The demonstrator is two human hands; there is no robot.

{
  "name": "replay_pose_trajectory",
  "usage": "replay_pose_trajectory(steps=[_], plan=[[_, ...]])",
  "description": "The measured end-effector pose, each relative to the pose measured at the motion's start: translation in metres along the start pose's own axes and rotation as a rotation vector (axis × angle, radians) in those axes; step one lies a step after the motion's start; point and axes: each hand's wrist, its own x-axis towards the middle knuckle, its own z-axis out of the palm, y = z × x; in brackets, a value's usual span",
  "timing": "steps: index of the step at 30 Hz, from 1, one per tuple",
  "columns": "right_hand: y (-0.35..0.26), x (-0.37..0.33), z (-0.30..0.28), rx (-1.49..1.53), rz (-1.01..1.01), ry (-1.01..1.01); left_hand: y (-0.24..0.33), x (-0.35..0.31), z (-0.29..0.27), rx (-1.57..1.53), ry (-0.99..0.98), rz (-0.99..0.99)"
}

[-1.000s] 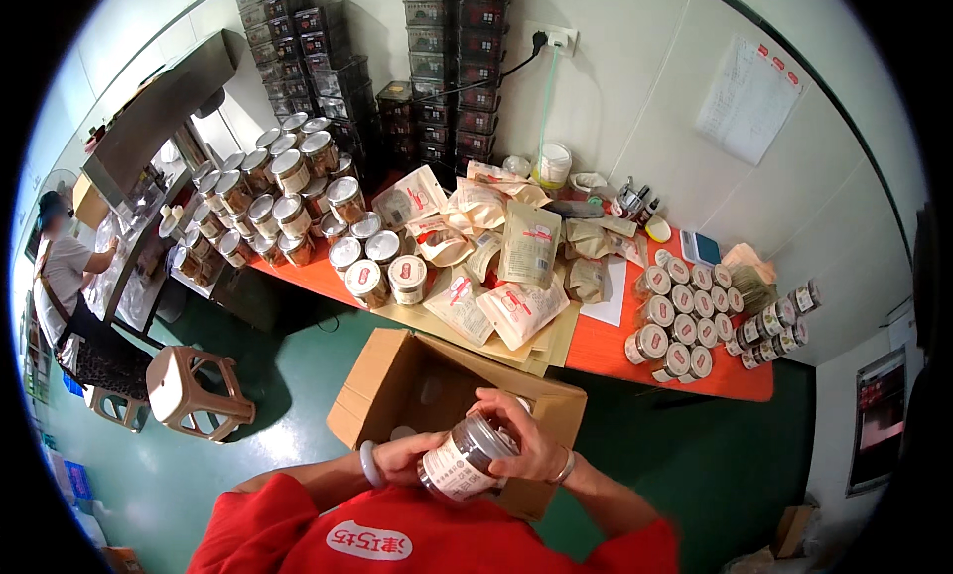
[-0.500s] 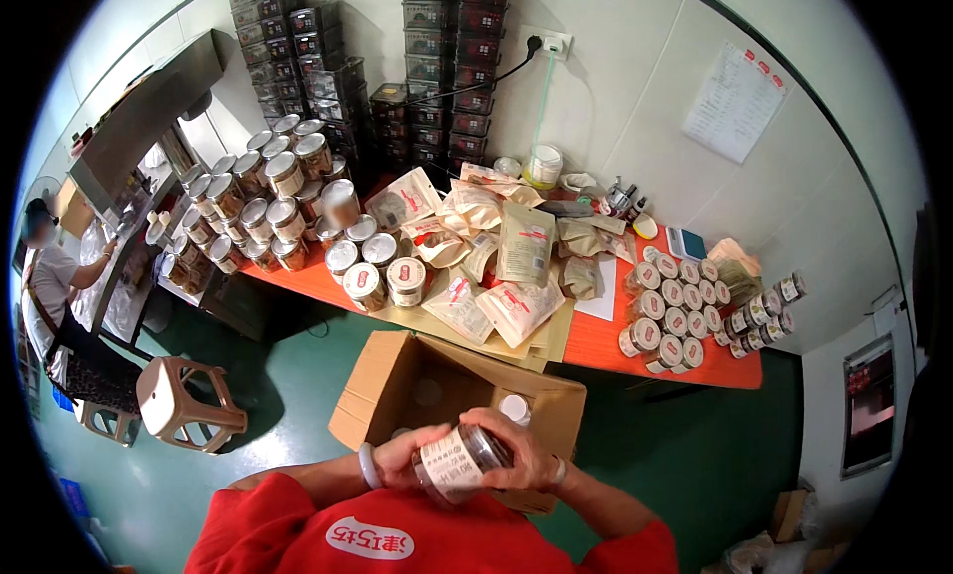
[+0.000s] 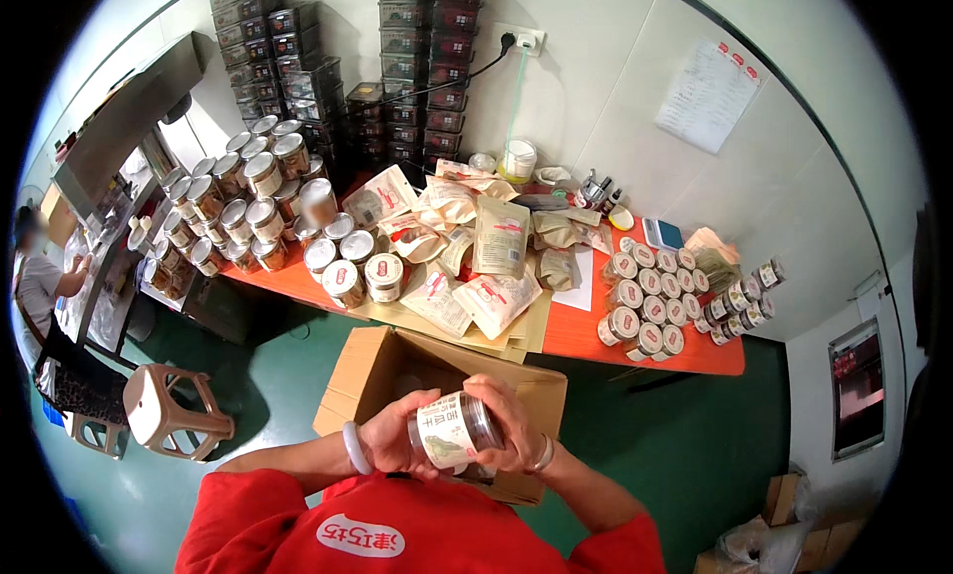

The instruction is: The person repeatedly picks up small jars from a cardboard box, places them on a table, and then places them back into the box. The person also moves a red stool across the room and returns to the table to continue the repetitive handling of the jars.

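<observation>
A clear jar with a pale printed label (image 3: 447,433) is held on its side over a cardboard box (image 3: 344,385). My left hand (image 3: 394,433) is closed round one end of it, and my right hand (image 3: 508,427) grips the other end. The label, with a green picture on it, faces upward. Part of the box's inside is hidden behind my hands and the jar.
On the orange table (image 3: 685,354) stand stacked lidded jars (image 3: 263,175), a heap of paper pouches (image 3: 501,238), and more jars (image 3: 650,309) at right. Black boxes (image 3: 402,40) rise behind. A stool (image 3: 159,400) and a person (image 3: 45,281) are at left.
The jar has been turned between my hands, so its label picture now shows. Both hands have come up slightly. The whole view has shifted a little.
</observation>
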Motion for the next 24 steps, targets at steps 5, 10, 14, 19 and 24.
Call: replay_pose_trajectory(steps=[5, 10, 14, 19, 24], plan=[[0.003, -0.009, 0.02, 0.264, 0.417, 0.241, -0.006, 0.01, 0.016, 1.023, 0.526, 0.821], [-0.001, -0.009, 0.021, 0.274, 0.451, 0.294, 0.0, 0.008, 0.022, 1.241, 0.512, 0.923], [-0.002, -0.016, 0.027, 0.278, 0.478, 0.321, -0.014, 0.019, 0.004, 1.115, 0.407, 0.986], [0.003, -0.039, 0.022, 0.438, 0.657, 0.457, -0.017, 0.048, -0.004, 1.239, 0.38, 0.91], [0.022, -0.063, -0.013, 0.317, 0.719, 0.54, -0.015, 0.093, 0.017, 1.32, 0.32, 0.852]])
